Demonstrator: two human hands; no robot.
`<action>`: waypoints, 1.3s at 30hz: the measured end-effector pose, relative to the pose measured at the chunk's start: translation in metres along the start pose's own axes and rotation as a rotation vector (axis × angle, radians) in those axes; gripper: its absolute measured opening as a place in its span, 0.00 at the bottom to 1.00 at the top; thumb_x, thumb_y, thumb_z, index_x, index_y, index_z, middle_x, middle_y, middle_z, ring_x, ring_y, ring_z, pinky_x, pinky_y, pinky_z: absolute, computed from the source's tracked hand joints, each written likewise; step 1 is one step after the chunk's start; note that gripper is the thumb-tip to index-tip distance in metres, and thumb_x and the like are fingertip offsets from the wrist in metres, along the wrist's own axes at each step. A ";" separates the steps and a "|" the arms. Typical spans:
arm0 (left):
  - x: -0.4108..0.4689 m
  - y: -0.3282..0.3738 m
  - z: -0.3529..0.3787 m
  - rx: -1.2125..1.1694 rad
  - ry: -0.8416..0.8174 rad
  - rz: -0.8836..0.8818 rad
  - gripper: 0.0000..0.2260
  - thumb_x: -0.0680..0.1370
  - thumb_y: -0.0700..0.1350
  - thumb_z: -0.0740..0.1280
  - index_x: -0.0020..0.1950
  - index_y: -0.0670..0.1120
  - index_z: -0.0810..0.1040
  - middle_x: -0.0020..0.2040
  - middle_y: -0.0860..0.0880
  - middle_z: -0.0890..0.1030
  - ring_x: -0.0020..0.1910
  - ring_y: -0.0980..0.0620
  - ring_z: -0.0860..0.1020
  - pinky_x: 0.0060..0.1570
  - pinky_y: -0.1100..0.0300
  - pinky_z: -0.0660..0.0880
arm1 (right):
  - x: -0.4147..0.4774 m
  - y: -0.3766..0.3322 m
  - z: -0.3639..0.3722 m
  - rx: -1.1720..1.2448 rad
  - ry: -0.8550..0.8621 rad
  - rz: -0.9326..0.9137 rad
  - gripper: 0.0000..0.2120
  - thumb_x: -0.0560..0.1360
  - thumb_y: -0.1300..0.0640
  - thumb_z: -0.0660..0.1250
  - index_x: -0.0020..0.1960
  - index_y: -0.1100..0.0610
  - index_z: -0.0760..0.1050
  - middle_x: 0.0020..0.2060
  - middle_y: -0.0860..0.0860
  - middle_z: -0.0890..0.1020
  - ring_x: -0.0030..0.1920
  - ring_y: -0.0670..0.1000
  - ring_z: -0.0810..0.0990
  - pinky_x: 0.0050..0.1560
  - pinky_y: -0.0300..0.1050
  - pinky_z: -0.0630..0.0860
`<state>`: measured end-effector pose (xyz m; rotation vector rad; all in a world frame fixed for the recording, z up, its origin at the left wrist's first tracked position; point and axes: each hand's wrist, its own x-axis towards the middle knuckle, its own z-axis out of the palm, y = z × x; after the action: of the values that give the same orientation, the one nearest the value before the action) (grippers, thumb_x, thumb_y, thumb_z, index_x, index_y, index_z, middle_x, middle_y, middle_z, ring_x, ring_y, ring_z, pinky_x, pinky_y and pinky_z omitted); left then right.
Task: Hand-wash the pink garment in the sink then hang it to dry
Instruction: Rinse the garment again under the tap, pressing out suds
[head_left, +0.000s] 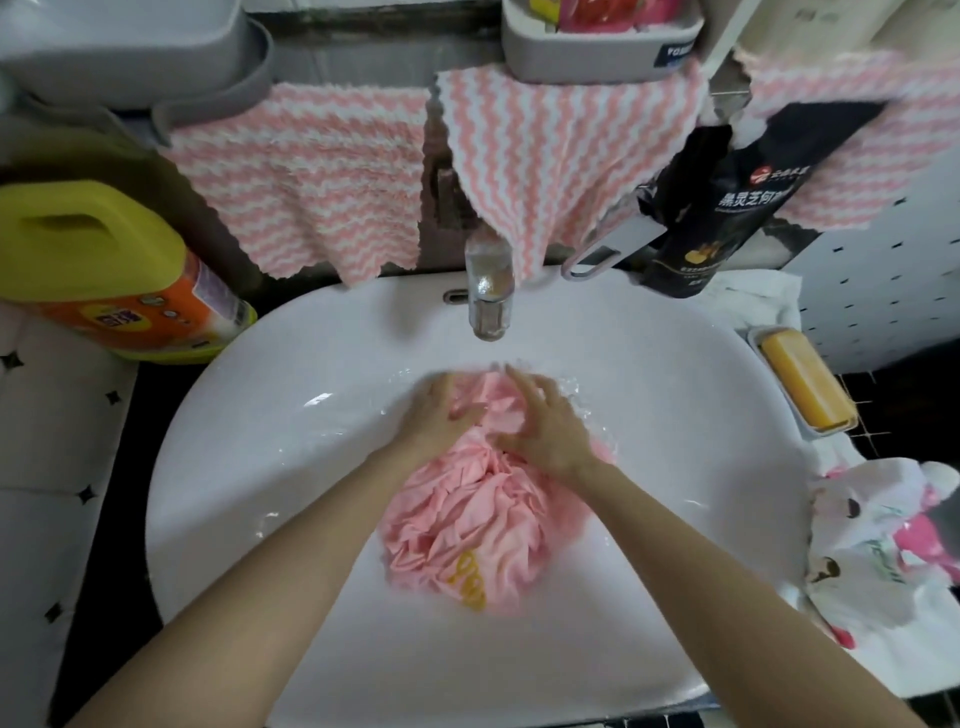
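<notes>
2 bare forearms reach in from the near edge, down into the white sink (249, 467). Between them lies the pink garment (467, 514), bunched in a crumpled heap on the sink's floor, deep folds all over and a yellow print showing at its near end. It looks soaked and clingy, darker where it hugs the porcelain.

Up at the heap's far end, both hands are on it. Right hand (545, 431) lies on top, fingers spread and fairly straight, pressing down and gripping nothing. Left hand (434, 410) sits just beside it on the fabric; its fingertips are blurred, so I cannot tell whether it pinches a fold or only presses. Water glints and ripples around both.

My read: we are in the washing, at the wetting or kneading stage. No suds show, so soaping may be ahead, then rinsing, wringing and hanging. Nothing of the drying step has begun.

Just beyond the hands stands the faucet (487, 291); whether it runs, I cannot say. To the right, an orange soap (808, 387) rests in its dish on the counter. Far left, a yellow detergent jug (104, 270). Behind everything hang pink-and-white striped cloths (311, 176).
</notes>
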<state>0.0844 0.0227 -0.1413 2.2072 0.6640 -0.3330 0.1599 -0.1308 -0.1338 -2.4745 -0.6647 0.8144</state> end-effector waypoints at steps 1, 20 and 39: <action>0.001 0.002 0.004 0.004 -0.044 -0.013 0.19 0.77 0.55 0.64 0.65 0.46 0.72 0.61 0.44 0.75 0.62 0.45 0.73 0.54 0.56 0.70 | 0.007 -0.003 0.003 -0.013 -0.043 -0.005 0.35 0.71 0.50 0.71 0.74 0.44 0.60 0.67 0.52 0.71 0.62 0.57 0.74 0.60 0.53 0.73; -0.084 -0.035 0.063 0.412 0.167 0.174 0.45 0.64 0.75 0.58 0.76 0.56 0.52 0.77 0.46 0.57 0.71 0.45 0.58 0.65 0.40 0.63 | -0.069 0.017 0.036 -0.259 0.029 -0.182 0.35 0.68 0.23 0.41 0.73 0.30 0.45 0.77 0.44 0.40 0.76 0.61 0.49 0.70 0.68 0.55; -0.015 0.007 -0.027 0.089 -0.106 0.204 0.30 0.66 0.70 0.66 0.57 0.48 0.74 0.49 0.55 0.79 0.49 0.53 0.77 0.48 0.58 0.73 | -0.003 -0.011 -0.020 0.466 -0.013 0.118 0.18 0.75 0.38 0.64 0.40 0.51 0.81 0.34 0.50 0.81 0.38 0.51 0.79 0.48 0.54 0.77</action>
<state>0.0759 0.0342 -0.1129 2.3003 0.3691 -0.3774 0.1672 -0.1287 -0.1120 -2.0974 -0.2898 0.9108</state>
